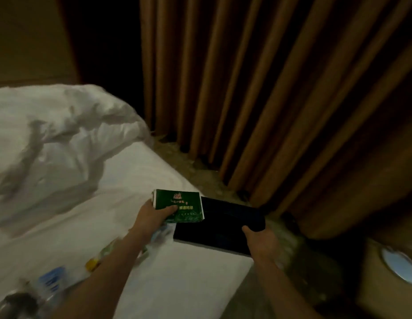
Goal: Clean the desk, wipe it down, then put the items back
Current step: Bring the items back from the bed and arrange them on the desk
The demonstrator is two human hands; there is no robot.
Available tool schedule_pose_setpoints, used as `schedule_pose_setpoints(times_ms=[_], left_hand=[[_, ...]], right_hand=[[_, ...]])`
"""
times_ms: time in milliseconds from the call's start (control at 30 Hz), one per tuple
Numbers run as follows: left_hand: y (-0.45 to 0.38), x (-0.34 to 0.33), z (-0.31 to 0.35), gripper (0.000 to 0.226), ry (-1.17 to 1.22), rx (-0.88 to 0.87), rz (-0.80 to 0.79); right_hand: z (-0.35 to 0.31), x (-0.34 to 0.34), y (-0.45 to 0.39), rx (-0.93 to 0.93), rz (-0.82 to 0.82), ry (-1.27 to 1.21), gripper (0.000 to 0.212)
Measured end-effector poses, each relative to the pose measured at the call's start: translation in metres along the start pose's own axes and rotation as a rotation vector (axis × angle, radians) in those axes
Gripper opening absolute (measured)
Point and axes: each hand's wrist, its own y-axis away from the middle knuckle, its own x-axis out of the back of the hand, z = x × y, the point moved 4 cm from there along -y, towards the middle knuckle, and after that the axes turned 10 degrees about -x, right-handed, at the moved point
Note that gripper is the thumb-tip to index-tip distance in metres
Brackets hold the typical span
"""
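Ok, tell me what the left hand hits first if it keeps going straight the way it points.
Probably nothing solid soon: the left hand, gripping the green packet, points up the white bed sheet toward the rumpled duvet. Its height above the bed is unclear.

A dark green packet (180, 207) with pale lettering, a black tray (223, 229), white bed sheet (131, 180) and white duvet (50, 139), and brown-orange pleated curtains (269, 88).

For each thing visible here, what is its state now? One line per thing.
Left hand: grips the green packet.
Green packet: held above the bed, flat.
Right hand: grips the black tray.
Black tray: held over the bed corner, nearly level.
Duvet: crumpled on the bed.
Curtain: drawn shut.
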Motion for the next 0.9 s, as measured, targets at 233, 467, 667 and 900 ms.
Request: schedule_pose_setpoints(times_ms=[233,467,667,900], left_hand=[[0.114,-0.201,0.050,0.030,0.023,-0.094,-0.507],[0.317,-0.362,0.048,0.020,0.009,-0.154,-0.935],[0.488,-0.458,0.033,0.021,-0.041,-0.229,-1.240],[0.649,-0.539,0.006,0.024,-0.159,-0.266,-1.628]], right_hand=[[0.133,0.206,0.013,-0.190,0.312,-0.157,0.038],[0.316,0.375,0.096,-0.440,0.656,-0.197,0.047],[0.456,0.472,0.184,-0.634,0.837,-0.225,0.048],[0.579,0.542,0.265,-0.849,0.975,-0.380,0.050]])
